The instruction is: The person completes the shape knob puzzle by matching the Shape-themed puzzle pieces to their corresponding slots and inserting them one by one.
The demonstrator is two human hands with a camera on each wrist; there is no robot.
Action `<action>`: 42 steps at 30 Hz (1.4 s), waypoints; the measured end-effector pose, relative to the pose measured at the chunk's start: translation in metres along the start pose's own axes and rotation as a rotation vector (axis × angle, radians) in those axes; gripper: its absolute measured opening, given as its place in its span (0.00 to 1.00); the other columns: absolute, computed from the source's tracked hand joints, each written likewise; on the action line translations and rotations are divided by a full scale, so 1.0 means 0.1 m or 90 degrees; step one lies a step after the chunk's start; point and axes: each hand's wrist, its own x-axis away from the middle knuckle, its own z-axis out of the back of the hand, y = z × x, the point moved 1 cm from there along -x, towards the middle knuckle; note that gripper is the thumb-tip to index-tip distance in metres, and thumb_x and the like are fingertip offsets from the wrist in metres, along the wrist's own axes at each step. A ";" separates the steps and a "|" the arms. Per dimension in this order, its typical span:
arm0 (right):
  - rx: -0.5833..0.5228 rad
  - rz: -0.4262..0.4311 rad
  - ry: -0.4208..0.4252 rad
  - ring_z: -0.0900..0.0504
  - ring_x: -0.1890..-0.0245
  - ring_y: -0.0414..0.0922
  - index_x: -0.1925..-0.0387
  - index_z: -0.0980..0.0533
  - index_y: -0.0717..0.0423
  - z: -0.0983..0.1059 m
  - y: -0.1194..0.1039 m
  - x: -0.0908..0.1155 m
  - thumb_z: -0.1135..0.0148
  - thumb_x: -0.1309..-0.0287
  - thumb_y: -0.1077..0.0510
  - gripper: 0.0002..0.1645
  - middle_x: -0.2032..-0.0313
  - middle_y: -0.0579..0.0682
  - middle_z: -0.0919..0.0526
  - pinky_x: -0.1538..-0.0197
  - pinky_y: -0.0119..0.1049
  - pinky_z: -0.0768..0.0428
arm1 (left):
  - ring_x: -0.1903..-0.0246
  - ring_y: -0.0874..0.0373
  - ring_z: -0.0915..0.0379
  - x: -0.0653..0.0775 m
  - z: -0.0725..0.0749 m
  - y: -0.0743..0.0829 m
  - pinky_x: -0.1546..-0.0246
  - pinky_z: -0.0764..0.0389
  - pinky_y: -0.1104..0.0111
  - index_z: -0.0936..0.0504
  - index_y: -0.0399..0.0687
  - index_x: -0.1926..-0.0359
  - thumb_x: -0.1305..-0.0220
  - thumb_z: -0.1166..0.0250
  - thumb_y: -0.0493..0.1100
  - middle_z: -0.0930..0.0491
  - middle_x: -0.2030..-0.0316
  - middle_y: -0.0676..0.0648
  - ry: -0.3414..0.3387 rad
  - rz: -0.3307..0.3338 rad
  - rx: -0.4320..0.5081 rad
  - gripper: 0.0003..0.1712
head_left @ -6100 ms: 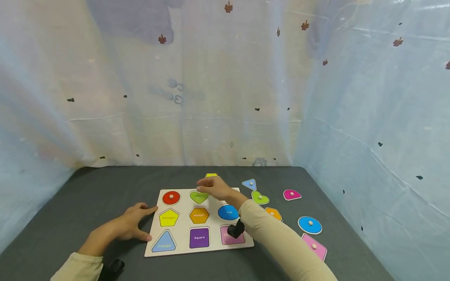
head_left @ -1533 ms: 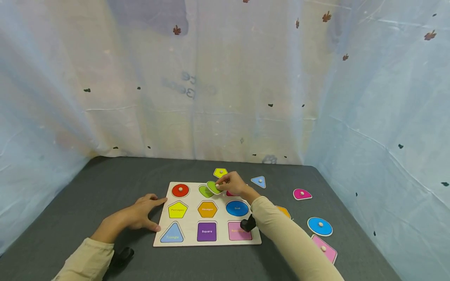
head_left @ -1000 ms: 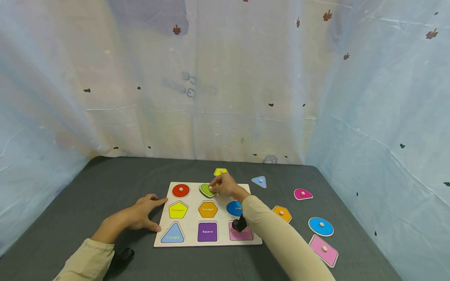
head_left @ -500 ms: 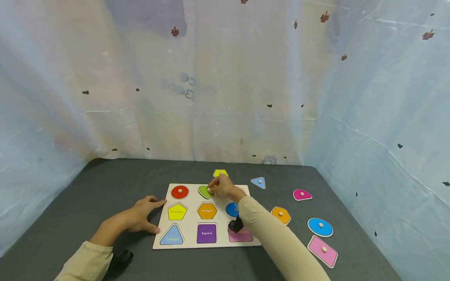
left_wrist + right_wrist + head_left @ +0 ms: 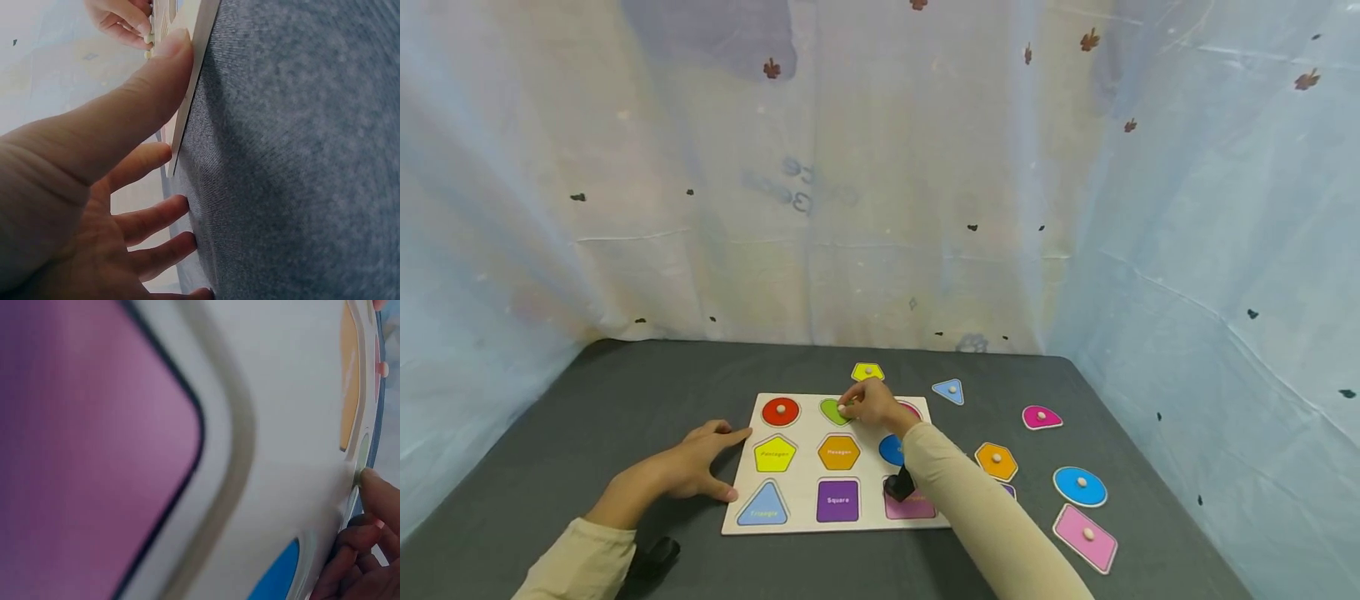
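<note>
A white wooden peg puzzle board (image 5: 805,500) lies on the dark cloth, printed with coloured shapes. My left hand (image 5: 688,467) is at its left edge, the thumb (image 5: 172,53) on the board's rim and the other fingers spread. At the back row, my right hand (image 5: 874,406) pinches the small knob of the green heart piece (image 5: 831,410) between thumb and fingertips. That heart lies flat at the heart-shaped recess, partly covered by the fingers. To its left, the red circle piece (image 5: 780,412) sits in the board. The right forearm hides part of the blue oval print (image 5: 891,450).
Loose knobbed pieces lie behind and right of the board: yellow pentagon (image 5: 861,367), blue triangle (image 5: 945,388), magenta rounded piece (image 5: 1033,418), orange hexagon (image 5: 987,455), blue oval (image 5: 1070,492), pink rectangle (image 5: 1078,546). A purple piece (image 5: 1009,490) shows past the right sleeve. Pale curtains (image 5: 880,275) enclose the table.
The right hand took the green heart from the table right of the board and carried it, tilted, leftward. It now lies flat at its recess. The left hand has kept its place.
</note>
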 end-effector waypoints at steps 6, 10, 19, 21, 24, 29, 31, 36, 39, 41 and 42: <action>-0.001 -0.001 -0.018 0.32 0.71 0.42 0.57 0.13 0.59 -0.01 -0.03 -0.01 0.30 0.39 0.62 0.09 0.74 0.46 0.30 0.71 0.27 0.34 | 0.34 0.28 0.44 0.03 0.02 -0.01 0.37 0.37 0.32 0.38 0.44 0.24 0.56 0.17 0.52 0.43 0.30 0.26 0.001 -0.001 -0.004 0.61; -0.011 0.001 -0.031 0.33 0.74 0.41 0.55 0.13 0.61 0.00 -0.05 0.00 0.29 0.42 0.66 0.11 0.75 0.47 0.30 0.74 0.26 0.34 | 0.33 0.28 0.45 0.04 0.02 -0.03 0.37 0.36 0.33 0.38 0.45 0.24 0.56 0.17 0.53 0.43 0.30 0.26 0.003 -0.001 -0.009 0.61; -0.053 -0.016 -0.025 0.32 0.72 0.42 0.55 0.13 0.61 0.00 -0.02 0.03 0.29 0.43 0.67 0.12 0.73 0.47 0.29 0.73 0.25 0.33 | 0.33 0.28 0.45 0.04 0.02 -0.04 0.38 0.36 0.32 0.38 0.45 0.24 0.55 0.17 0.54 0.43 0.30 0.26 -0.001 -0.006 -0.007 0.61; -0.064 -0.017 -0.023 0.31 0.71 0.42 0.55 0.13 0.61 0.01 -0.01 0.04 0.29 0.43 0.67 0.13 0.73 0.47 0.29 0.72 0.26 0.33 | 0.33 0.27 0.45 0.04 0.02 -0.04 0.38 0.36 0.32 0.38 0.44 0.24 0.55 0.18 0.54 0.43 0.30 0.26 -0.002 -0.007 -0.009 0.61; -0.078 -0.010 -0.022 0.32 0.72 0.42 0.53 0.14 0.61 0.03 0.01 0.05 0.29 0.42 0.66 0.14 0.74 0.46 0.29 0.72 0.26 0.33 | 0.33 0.27 0.45 0.03 0.02 -0.02 0.38 0.37 0.32 0.38 0.45 0.23 0.56 0.17 0.54 0.43 0.30 0.26 -0.003 -0.008 -0.008 0.61; -0.094 0.006 -0.016 0.30 0.74 0.42 0.49 0.15 0.60 0.11 0.05 0.07 0.31 0.39 0.62 0.16 0.75 0.47 0.28 0.72 0.27 0.32 | 0.35 0.28 0.44 0.02 0.01 0.02 0.38 0.37 0.32 0.38 0.45 0.24 0.56 0.17 0.53 0.42 0.31 0.27 -0.004 -0.011 -0.005 0.61; -0.092 0.007 -0.020 0.28 0.72 0.43 0.48 0.15 0.59 0.16 0.06 0.09 0.32 0.36 0.58 0.16 0.72 0.48 0.24 0.70 0.28 0.28 | 0.35 0.29 0.43 0.01 0.00 0.03 0.38 0.36 0.32 0.38 0.45 0.24 0.56 0.17 0.52 0.41 0.31 0.27 -0.003 -0.010 -0.006 0.61; -0.084 0.021 -0.017 0.23 0.66 0.46 0.46 0.17 0.57 0.29 0.04 0.13 0.35 0.32 0.53 0.18 0.60 0.54 0.17 0.61 0.34 0.20 | 0.36 0.30 0.42 0.00 0.00 0.04 0.37 0.37 0.31 0.38 0.44 0.24 0.57 0.17 0.52 0.41 0.32 0.28 -0.006 -0.005 -0.002 0.61; -0.091 0.026 -0.005 0.21 0.64 0.48 0.44 0.18 0.58 0.39 0.03 0.15 0.37 0.31 0.51 0.20 0.55 0.59 0.16 0.57 0.39 0.17 | 0.35 0.29 0.43 -0.01 0.00 0.03 0.37 0.37 0.31 0.38 0.44 0.24 0.56 0.17 0.53 0.41 0.32 0.27 -0.006 -0.006 -0.005 0.61; -0.096 0.023 0.002 0.19 0.62 0.49 0.43 0.19 0.58 0.46 0.05 0.17 0.38 0.30 0.50 0.21 0.53 0.59 0.16 0.54 0.42 0.16 | 0.35 0.28 0.43 -0.01 0.00 0.02 0.38 0.37 0.31 0.38 0.44 0.24 0.56 0.17 0.54 0.41 0.32 0.27 -0.006 -0.007 -0.009 0.61; -0.096 0.021 0.005 0.19 0.61 0.49 0.42 0.19 0.58 0.49 0.08 0.18 0.38 0.30 0.49 0.22 0.52 0.59 0.16 0.52 0.43 0.16 | 0.35 0.28 0.43 -0.01 0.00 0.02 0.38 0.36 0.31 0.38 0.44 0.24 0.56 0.17 0.54 0.41 0.32 0.27 -0.005 -0.006 -0.011 0.61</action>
